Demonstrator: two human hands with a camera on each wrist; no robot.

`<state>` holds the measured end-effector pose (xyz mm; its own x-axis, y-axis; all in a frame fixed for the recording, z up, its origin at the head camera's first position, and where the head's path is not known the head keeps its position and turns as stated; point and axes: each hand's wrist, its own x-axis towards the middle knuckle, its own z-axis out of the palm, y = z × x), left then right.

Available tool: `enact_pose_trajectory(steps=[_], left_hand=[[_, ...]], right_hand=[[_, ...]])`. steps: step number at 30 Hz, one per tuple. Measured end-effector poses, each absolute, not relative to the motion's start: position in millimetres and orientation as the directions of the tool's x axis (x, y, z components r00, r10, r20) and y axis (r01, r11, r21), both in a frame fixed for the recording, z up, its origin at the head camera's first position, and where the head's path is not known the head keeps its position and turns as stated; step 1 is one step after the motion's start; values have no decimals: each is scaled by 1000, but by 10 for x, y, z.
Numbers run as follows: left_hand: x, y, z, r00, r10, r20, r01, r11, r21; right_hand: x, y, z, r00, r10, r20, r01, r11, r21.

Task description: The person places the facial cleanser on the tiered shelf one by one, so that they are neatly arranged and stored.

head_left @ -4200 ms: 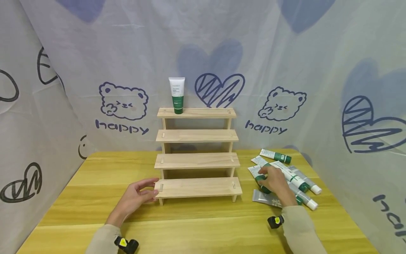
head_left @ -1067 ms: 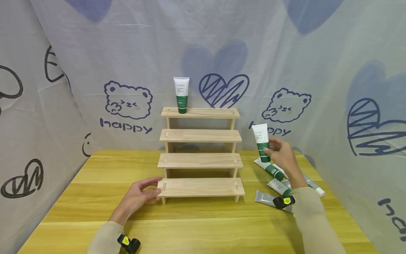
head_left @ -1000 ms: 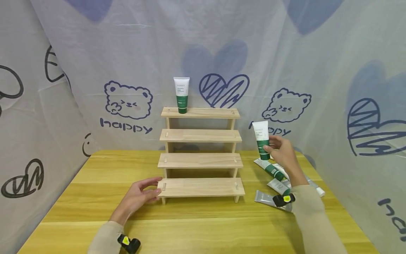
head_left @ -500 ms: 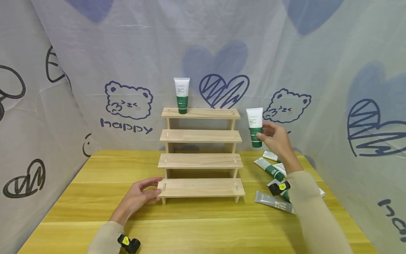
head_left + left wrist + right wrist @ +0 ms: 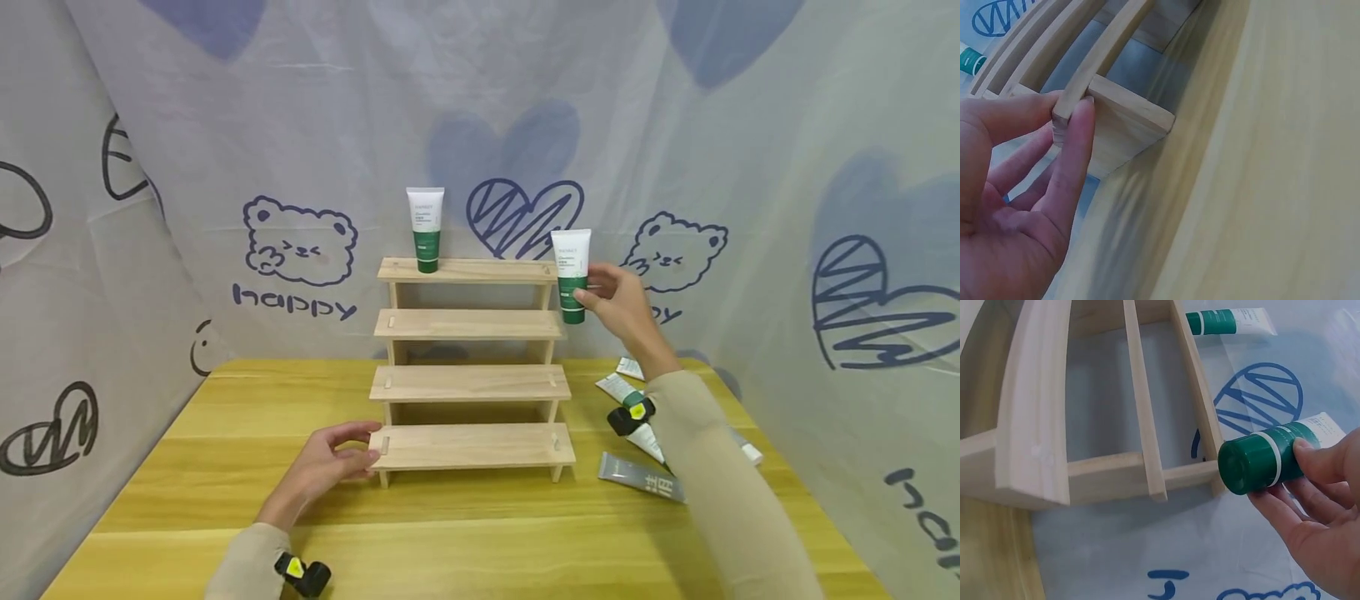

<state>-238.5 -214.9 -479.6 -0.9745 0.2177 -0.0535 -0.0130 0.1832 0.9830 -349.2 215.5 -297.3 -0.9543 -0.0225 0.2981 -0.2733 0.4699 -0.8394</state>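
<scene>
A four-step wooden display rack [image 5: 468,448] stands on the table. My left hand [image 5: 318,468] pinches the left end of its lowest board between thumb and finger, as the left wrist view [image 5: 1029,200] also shows. On the top step, toward the left, a white-and-green squeeze tube [image 5: 427,227] stands on its cap. My right hand [image 5: 622,307] holds a second white-and-green squeeze tube [image 5: 572,254] upright, cap down, by its green lower part. This tube is at the right end of the top step; the right wrist view has its green cap [image 5: 1241,467] close beside the rack's corner.
At the right of the wooden table [image 5: 465,550], several tubes lie in a loose pile, partly hidden by my right forearm. A grey tube [image 5: 641,478] lies nearest the front, and a white-and-green one [image 5: 621,388] farther back. A printed cloth [image 5: 337,125] hangs close behind the rack.
My right hand has picked a white-and-green squeeze tube from the pile, then raised it and carried it left to the rack's top right. My left hand stays on the lowest board.
</scene>
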Motion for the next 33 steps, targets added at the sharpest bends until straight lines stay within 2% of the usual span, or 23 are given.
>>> enact_pose_trajectory(steps=[6, 17, 33], left_hand=[[-2387, -2115, -4764, -980, 179, -82, -48, 183, 982], [-2383, -2102, -4761, -982, 163, -96, -64, 191, 980], [-2371, -2092, -4760, -981, 170, -97, -65, 183, 981]], right_hand=[[-3588, 2024, -2927, -952, -35, 303, -286, 444, -849], [-3745, 1809, -2812, -971, -39, 236, -237, 303, -923], [-3971, 1547, -2619, -932, -61, 356, -353, 365, -861]])
